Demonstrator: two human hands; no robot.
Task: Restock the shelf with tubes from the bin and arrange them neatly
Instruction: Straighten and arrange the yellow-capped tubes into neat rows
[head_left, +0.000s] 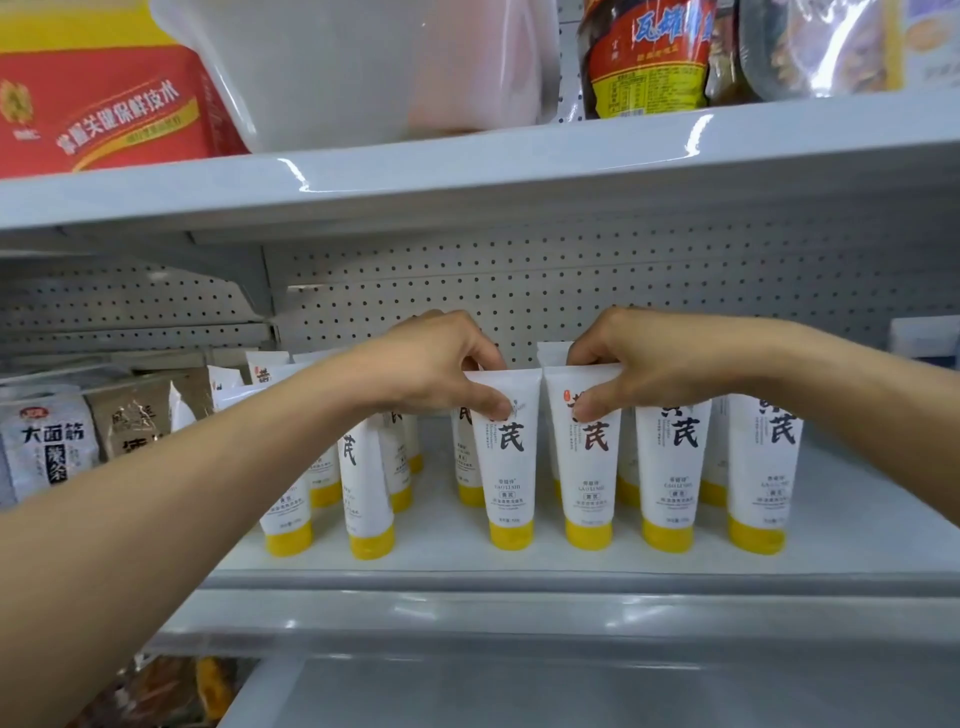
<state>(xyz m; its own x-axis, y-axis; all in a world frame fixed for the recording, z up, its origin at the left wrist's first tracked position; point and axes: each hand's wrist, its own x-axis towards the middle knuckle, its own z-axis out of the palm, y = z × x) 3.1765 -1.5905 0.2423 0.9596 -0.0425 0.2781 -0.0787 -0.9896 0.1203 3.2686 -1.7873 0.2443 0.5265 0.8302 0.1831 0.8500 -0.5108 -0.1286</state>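
Observation:
Several white tubes with yellow caps stand cap-down in rows on the white shelf (467, 558). My left hand (431, 364) pinches the flat top of one front-row tube (509, 467) between thumb and fingers. Just to its right, my right hand (639, 364) pinches the top of the neighbouring tube (589, 467). Two more upright tubes (670, 467) stand to the right in the same front row. On the left, other tubes (363, 483) lean unevenly. The bin is out of view.
Snack bags (52, 447) fill the shelf section at left. On the upper shelf sit a red box (104, 104), a clear plastic tub (363, 67) and packaged foods (649, 57). A pegboard back wall (519, 280) closes the shelf behind.

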